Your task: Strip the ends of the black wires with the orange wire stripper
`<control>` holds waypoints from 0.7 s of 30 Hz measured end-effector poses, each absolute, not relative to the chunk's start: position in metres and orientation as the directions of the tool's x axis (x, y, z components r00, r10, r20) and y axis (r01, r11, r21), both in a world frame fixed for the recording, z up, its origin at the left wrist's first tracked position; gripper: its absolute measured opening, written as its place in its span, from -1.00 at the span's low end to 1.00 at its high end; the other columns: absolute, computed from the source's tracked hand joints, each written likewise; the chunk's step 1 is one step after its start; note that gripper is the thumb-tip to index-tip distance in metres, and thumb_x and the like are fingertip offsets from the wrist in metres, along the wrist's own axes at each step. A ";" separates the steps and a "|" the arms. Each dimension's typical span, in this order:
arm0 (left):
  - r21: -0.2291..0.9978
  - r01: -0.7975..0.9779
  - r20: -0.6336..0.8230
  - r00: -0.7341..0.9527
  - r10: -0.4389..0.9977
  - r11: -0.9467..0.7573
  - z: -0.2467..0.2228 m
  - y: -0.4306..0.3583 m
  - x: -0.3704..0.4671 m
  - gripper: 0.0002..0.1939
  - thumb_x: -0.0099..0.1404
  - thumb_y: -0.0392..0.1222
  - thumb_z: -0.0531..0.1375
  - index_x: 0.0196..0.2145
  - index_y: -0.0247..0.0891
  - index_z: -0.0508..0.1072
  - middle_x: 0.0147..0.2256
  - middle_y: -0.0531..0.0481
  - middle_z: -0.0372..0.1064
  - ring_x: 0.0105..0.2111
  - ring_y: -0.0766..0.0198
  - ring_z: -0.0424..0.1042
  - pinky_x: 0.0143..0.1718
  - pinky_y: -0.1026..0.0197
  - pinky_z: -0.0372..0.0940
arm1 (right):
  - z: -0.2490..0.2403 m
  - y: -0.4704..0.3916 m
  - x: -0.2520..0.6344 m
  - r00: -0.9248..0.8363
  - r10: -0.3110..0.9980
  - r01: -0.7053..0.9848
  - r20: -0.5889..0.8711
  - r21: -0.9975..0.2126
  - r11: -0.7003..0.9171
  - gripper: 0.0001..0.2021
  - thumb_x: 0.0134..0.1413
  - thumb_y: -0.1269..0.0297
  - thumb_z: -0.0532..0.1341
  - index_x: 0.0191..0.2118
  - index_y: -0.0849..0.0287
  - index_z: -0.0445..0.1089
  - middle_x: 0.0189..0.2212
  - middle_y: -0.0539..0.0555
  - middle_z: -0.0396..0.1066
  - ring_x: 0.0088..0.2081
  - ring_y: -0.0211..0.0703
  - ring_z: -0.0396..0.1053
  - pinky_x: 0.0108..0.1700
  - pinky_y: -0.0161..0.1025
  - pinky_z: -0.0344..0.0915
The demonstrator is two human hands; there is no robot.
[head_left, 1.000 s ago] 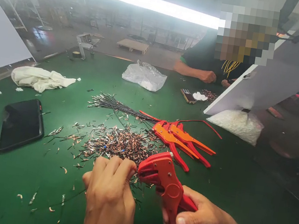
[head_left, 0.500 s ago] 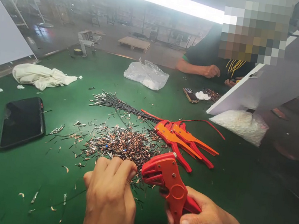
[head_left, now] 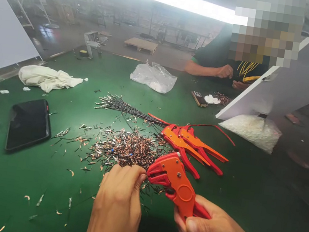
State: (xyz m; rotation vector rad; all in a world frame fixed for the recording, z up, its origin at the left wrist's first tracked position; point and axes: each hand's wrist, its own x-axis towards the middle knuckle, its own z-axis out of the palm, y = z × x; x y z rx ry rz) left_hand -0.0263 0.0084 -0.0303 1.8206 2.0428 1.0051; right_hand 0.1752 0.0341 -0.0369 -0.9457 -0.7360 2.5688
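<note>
Head view: the right hand is clamped round a stripper at near right. The left hand curls just left of its nose; I cannot tell whether the hidden fingertips hold anything. Beyond lie heaped scraps, two more strippers to their right, and, farther, a wire bundle.

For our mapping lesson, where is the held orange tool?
In the head view, the orange tool is low, right of centre, in the right hand, beside the left hand.
</note>
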 end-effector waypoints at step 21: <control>0.702 0.700 0.323 -0.151 0.934 -0.130 -0.026 0.010 -0.039 -0.86 0.32 -0.30 0.14 -0.35 -0.15 0.48 -0.46 0.14 0.47 -0.50 0.40 0.44 -0.43 0.37 0.32 | -0.053 0.031 0.180 -0.792 0.506 -0.300 -0.342 -0.504 -0.810 -0.70 -0.09 0.16 0.27 -0.33 0.34 0.41 -0.64 0.04 0.29 -0.65 -0.34 0.21 -0.61 -0.41 0.22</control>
